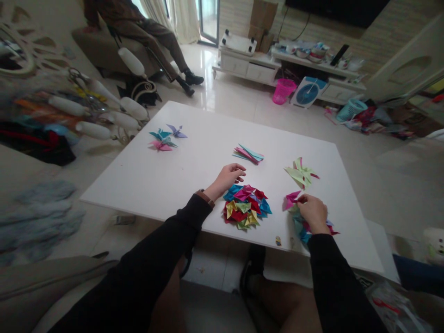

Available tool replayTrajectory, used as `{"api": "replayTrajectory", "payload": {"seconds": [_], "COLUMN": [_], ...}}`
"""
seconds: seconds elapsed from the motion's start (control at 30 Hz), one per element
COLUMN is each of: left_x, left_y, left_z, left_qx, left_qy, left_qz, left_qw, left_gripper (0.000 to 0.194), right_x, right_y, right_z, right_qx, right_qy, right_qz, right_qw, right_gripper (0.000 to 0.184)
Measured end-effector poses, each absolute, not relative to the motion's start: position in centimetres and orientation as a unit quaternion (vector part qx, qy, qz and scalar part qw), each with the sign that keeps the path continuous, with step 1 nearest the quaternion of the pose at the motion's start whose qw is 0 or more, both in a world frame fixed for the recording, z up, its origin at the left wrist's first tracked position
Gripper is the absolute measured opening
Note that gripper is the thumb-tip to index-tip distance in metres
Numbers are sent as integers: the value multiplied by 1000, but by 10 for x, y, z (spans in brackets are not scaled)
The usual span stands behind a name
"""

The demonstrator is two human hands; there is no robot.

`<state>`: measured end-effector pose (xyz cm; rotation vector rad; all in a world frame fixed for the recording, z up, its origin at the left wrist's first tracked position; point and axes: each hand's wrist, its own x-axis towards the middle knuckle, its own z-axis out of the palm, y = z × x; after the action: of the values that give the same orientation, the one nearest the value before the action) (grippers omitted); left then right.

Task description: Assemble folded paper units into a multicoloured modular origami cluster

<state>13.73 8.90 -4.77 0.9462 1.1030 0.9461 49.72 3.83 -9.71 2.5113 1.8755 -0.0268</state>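
Observation:
My left hand [229,179] hovers just above and behind a round pile of folded origami pieces [243,208] in red, blue, pink, yellow and green. Its fingers are loosely bent and apart, with nothing visible in them. At the right, my right hand [314,212] pinches a pink folded paper piece [292,200] between thumb and fingertips. Under that hand lies a second group of folded pieces [300,226] in blue, green and purple, partly hidden by the hand and wrist. Farther back sits a light green and pink bunch of folded paper [301,173].
A stack of thin folded strips [249,154] lies mid-table. Several paper cranes [163,140] stand at the far left of the white table [194,127]. A small cartoon sticker [278,240] is by the front edge. A person [149,37] sits beyond, near a lamp [126,108].

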Motion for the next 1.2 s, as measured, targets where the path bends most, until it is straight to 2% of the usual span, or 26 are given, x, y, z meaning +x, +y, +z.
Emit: {"api": "replayTrajectory", "payload": {"seconds": [0.3, 0.43, 0.57, 0.73, 0.87, 1.03, 1.2], "left_x": [137, 136, 135, 129, 112, 74, 25], "left_y": [91, 92, 93, 92, 90, 96, 102], "left_z": [-48, -48, -47, -46, -47, -60, -81], "left_qx": [411, 411, 411, 422, 432, 452, 410], "left_qy": [488, 487, 488, 498, 519, 578, 714], "left_qz": [415, 414, 416, 411, 406, 407, 422], "left_qw": [649, 650, 648, 636, 616, 544, 379], "left_gripper": [12, 12, 12, 12, 14, 20, 31], "right_x": [511, 497, 478, 451, 423, 381, 352], "right_y": [35, 36, 39, 45, 51, 54, 51], "right_z": [-90, -86, -77, -72, -71, -66, -61], "right_qx": [807, 800, 789, 753, 724, 697, 673], "right_qy": [585, 594, 614, 653, 680, 706, 729], "right_qz": [-19, -18, 11, 42, 45, 29, 10], "right_qw": [76, 78, 30, -67, -108, -120, -126], "right_gripper": [20, 28, 37, 33, 31, 28, 24]}}
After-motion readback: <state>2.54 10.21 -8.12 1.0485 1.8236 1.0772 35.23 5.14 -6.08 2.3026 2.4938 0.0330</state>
